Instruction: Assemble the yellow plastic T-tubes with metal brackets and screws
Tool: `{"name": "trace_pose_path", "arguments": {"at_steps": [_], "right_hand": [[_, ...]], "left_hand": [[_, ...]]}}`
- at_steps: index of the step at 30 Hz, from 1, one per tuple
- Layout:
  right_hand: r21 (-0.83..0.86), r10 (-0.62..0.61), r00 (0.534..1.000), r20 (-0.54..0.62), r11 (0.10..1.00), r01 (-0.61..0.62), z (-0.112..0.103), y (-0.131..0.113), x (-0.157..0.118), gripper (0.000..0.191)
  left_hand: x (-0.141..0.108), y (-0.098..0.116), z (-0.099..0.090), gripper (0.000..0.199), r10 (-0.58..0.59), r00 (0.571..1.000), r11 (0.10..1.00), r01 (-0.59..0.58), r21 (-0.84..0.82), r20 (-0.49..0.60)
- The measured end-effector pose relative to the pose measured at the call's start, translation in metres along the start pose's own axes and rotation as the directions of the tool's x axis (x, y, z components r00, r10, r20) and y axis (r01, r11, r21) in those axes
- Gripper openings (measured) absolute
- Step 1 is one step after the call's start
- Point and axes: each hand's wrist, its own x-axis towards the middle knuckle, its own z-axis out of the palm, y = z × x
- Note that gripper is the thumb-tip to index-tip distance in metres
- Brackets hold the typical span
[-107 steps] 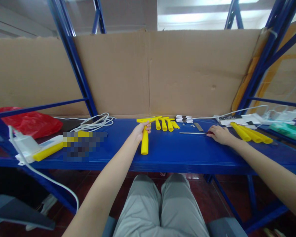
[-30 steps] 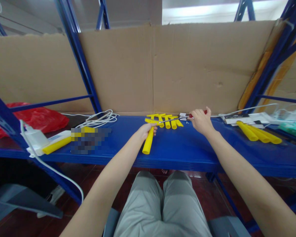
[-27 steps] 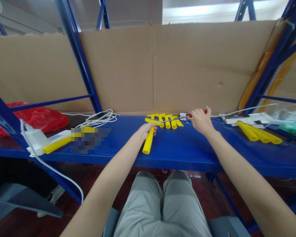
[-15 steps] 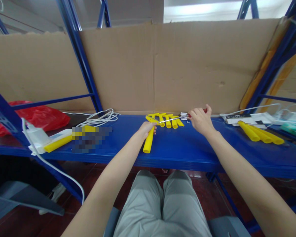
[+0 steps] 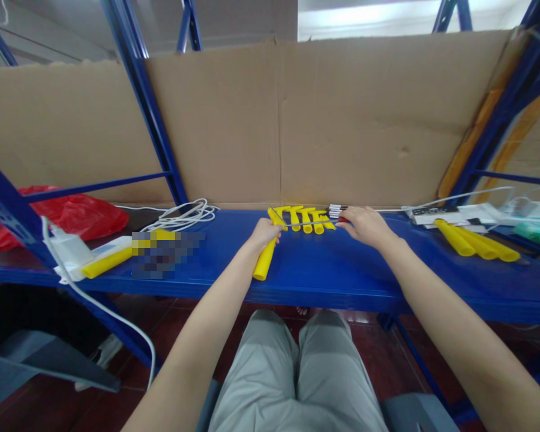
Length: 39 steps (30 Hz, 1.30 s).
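Observation:
My left hand [image 5: 266, 231] is closed round a yellow tube-shaped piece [image 5: 263, 261], whose round end points down towards the shelf's front edge. My right hand [image 5: 362, 224] is closed on the red handle of a screwdriver [image 5: 312, 224]. The long metal shaft runs leftwards, nearly level, and its tip is at the top of the held piece, beside my left thumb. Several yellow pieces [image 5: 306, 221] lie in a row behind the shaft. Small white-and-dark parts [image 5: 335, 210] lie just beyond my right hand.
On the blue shelf [image 5: 324, 264], several yellow tubes [image 5: 477, 241] lie at the right. A coiled white cable [image 5: 193, 215], a power strip [image 5: 110, 247] and a red bag [image 5: 72, 213] are at the left. Cardboard [image 5: 342, 120] stands behind.
The bottom of the held yellow piece has swung left and its tilt is greater. My right hand has turned over the handle and lowered slightly, and the shaft lies more level.

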Motion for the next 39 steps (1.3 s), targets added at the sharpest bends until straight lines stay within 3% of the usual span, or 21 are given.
{"name": "trace_pose_path", "arguments": {"at_steps": [4, 11, 18, 24, 29, 33, 39], "right_hand": [[0.016, 0.022, 0.996, 0.088, 1.000, -0.024, -0.005, -0.007, 0.000, 0.030], [-0.023, 0.117, 0.986, 0.118, 0.993, -0.115, -0.007, -0.011, -0.001, 0.025], [0.031, -0.020, 1.000, 0.001, 0.999, 0.020, -0.002, -0.003, -0.003, 0.021], [0.041, 0.028, 0.998, 0.058, 0.999, -0.030, 0.001, -0.005, -0.005, 0.031], [-0.019, 0.086, 0.990, 0.108, 0.996, -0.085, 0.002, -0.010, -0.003, 0.026], [-0.033, 0.048, 0.996, 0.070, 0.998, -0.046, 0.001, -0.009, -0.003, 0.019], [0.028, 0.022, 0.998, 0.063, 0.999, -0.023, 0.000, -0.005, -0.004, 0.025]], "left_hand": [[0.005, -0.004, -0.001, 0.022, 0.008, 1.000, 0.999, -0.008, 0.035, -0.002], [0.007, -0.005, -0.002, 0.023, 0.013, 1.000, 0.996, -0.013, 0.083, 0.007], [0.004, -0.002, -0.003, 0.029, -0.005, 0.999, 0.996, 0.008, 0.084, -0.039], [0.009, -0.007, -0.004, 0.030, 0.007, 0.999, 0.993, -0.002, 0.115, -0.049], [0.012, -0.009, -0.004, 0.033, 0.027, 0.999, 0.988, -0.020, 0.155, -0.041], [0.008, -0.006, -0.004, 0.032, 0.017, 0.999, 0.986, -0.010, 0.169, -0.042], [0.006, -0.004, -0.005, 0.030, 0.011, 0.998, 0.986, -0.001, 0.168, -0.056]]}}
